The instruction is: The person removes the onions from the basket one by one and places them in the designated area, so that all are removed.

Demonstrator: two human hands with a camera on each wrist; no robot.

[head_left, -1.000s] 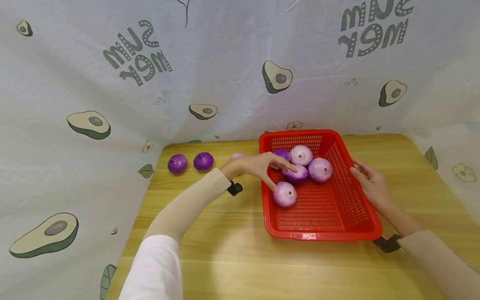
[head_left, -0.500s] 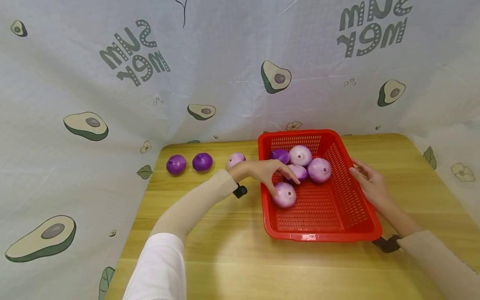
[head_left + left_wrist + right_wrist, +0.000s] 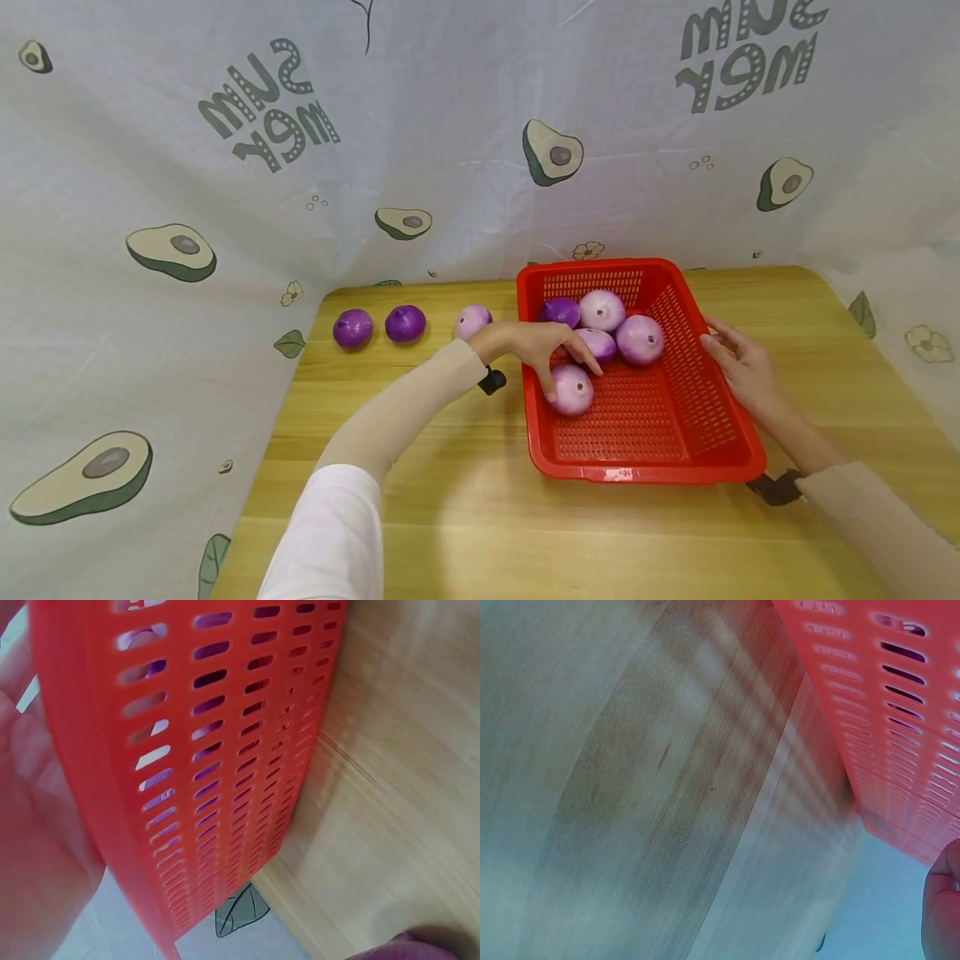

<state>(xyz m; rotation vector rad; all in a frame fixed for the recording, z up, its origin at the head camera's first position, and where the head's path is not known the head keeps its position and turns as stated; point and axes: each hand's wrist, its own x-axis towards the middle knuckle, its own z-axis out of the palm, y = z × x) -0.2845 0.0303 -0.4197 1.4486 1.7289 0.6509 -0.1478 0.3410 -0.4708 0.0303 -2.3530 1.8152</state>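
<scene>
In the head view, my left hand (image 3: pixel 540 343) reaches over the left rim of a red plastic basket (image 3: pixel 622 472). Its thumb lies on the near-left side of a pale purple onion (image 3: pixel 574 392), and its bent fingers arch over the far side. In the left wrist view, the palm (image 3: pixel 45 825) is beside the basket's slotted wall (image 3: pixel 217 750), which hides the fingertips. My right hand (image 3: pixel 746 375) holds the basket's right rim, thumb on top. Several more onions, among them a dark purple one (image 3: pixel 560 312) and a pale one (image 3: pixel 641 340), lie farther back inside.
Left of the basket, a row of onions rests on the wooden table (image 3: pixel 480 533): two dark purple, one at far left (image 3: pixel 352 329) and one beside it (image 3: pixel 405 323), and a pale one (image 3: pixel 472 320). A white printed cloth (image 3: pixel 450 167) hangs behind the table.
My left fingers have come down and bent more around the near onion, while the wrist shifted slightly right. The pale onion on the table shows more fully. The right hand and basket hold still.
</scene>
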